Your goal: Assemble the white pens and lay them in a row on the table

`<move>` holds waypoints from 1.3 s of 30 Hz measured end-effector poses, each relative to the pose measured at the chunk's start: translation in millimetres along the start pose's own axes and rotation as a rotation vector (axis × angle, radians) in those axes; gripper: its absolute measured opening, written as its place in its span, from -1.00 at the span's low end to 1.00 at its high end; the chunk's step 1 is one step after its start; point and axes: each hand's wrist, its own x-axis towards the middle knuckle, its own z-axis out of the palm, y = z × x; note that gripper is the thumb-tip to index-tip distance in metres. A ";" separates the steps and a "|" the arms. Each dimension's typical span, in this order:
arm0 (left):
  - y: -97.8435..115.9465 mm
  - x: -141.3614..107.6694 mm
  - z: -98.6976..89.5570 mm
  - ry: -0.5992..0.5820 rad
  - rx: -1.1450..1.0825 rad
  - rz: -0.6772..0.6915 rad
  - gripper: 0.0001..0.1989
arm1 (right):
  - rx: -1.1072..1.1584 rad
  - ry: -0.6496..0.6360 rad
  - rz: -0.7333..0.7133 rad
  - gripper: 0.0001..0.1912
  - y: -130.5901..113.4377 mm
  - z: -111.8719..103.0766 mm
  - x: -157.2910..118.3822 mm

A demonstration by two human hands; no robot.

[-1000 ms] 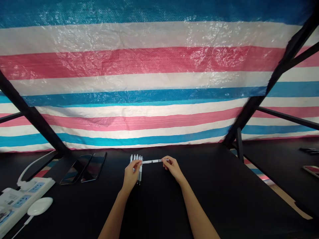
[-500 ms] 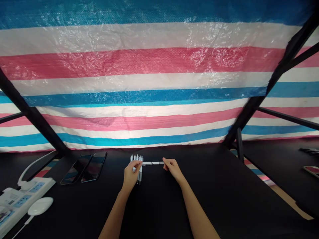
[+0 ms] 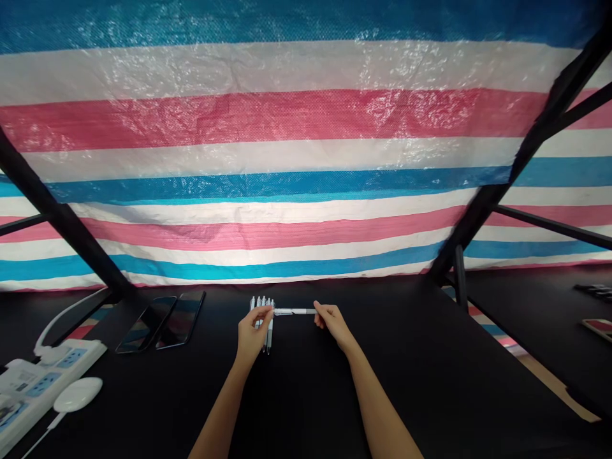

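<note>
A white pen [image 3: 294,312] with a grey section is held level between my two hands. My left hand [image 3: 252,331] pinches its left end, and my right hand [image 3: 333,324] pinches its right end between thumb and fingers. Under and behind my left hand, several similar white pens [image 3: 270,335] lie side by side on the black table [image 3: 296,395], their tops pointing away from me. My left hand hides the middle of that row.
Two dark phones [image 3: 146,325] lie to the left. Nearer on that side are a white power strip [image 3: 52,376] and a round white charger [image 3: 78,394] with its cable. Black frame bars [image 3: 478,223] and a striped tarp [image 3: 287,236] rise behind the table.
The pen between my hands has turned slightly about its length, so its dark marking and clip look different. Both hands stay almost in place.
</note>
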 end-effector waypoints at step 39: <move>25.2 -4.4 3.8 -0.109 -0.593 -0.412 -0.41 | 0.526 0.194 0.114 -0.50 8.5 7.2 9.3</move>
